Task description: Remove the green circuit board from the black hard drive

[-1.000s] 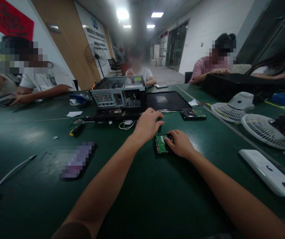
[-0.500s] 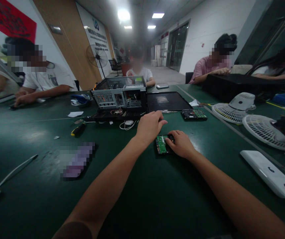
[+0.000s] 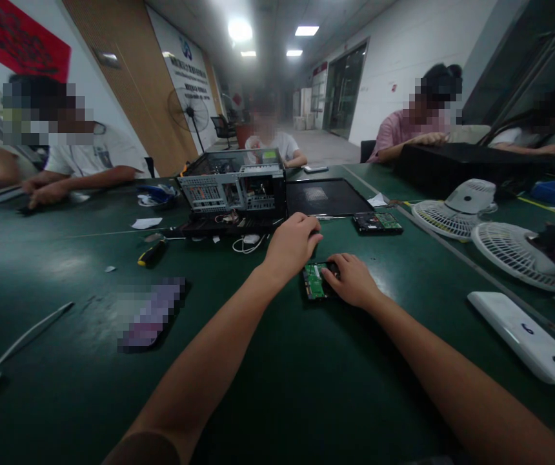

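Observation:
A hard drive (image 3: pixel 314 279) lies on the green table, its green circuit board facing up and its right part hidden. My right hand (image 3: pixel 355 279) grips that right side, the thumb across the board and the fingers along the far edge. Just beyond the drive's upper left, my left hand (image 3: pixel 293 242) is raised with its fingers curled toward the thumb. A small dark bit shows at its fingertips, but I cannot make out what it is. A second hard drive (image 3: pixel 378 223) lies farther back to the right.
An opened computer case (image 3: pixel 233 190) stands ahead, with a black side panel (image 3: pixel 330 197) beside it. A yellow-black screwdriver (image 3: pixel 152 252) and a blurred purple object (image 3: pixel 154 313) lie left. White fan parts (image 3: pixel 446 219) and a white casing (image 3: pixel 524 336) lie right. Other people sit around the table.
My left hand has shifted very slightly, its thumb closer to the fingers. My right hand and the hard drive have stayed put. Something blurred has appeared at the far left edge.

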A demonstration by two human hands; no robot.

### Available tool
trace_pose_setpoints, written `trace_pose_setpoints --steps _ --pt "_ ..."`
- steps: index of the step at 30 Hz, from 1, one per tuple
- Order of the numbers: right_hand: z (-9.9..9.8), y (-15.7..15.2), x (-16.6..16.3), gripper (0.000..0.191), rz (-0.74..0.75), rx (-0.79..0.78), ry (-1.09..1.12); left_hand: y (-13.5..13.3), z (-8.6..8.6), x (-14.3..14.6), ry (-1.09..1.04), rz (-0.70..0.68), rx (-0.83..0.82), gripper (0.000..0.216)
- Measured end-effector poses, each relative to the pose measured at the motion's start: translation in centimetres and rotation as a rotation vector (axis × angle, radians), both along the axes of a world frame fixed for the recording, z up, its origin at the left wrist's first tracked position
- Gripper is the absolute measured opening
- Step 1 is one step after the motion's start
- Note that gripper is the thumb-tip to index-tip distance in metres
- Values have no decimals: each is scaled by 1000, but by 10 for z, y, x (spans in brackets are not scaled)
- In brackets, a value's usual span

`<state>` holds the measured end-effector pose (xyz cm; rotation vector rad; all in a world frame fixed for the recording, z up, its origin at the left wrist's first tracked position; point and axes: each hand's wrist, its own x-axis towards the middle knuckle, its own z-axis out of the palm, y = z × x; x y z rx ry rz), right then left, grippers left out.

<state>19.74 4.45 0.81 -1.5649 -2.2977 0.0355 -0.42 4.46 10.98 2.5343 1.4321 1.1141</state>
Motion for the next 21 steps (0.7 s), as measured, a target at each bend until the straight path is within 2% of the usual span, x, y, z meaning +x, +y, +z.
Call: trace_pose_setpoints --steps 5,8,10,16,21 --pt "0 0 0 36 -6 5 3 -1 1 0 76 39 -11 15" --pt "1 0 0 36 -5 1 -1 -2 1 2 77 17 -22 12" --pt "1 0 0 36 -2 7 -2 -3 1 5 52 13 -28 5" --pt "0 0 0 34 1 19 1 -4 -6 12 -35 79 -45 28" --pt "0 0 0 35 -1 12 -4 0 -10 12 -129 60 -33 20"
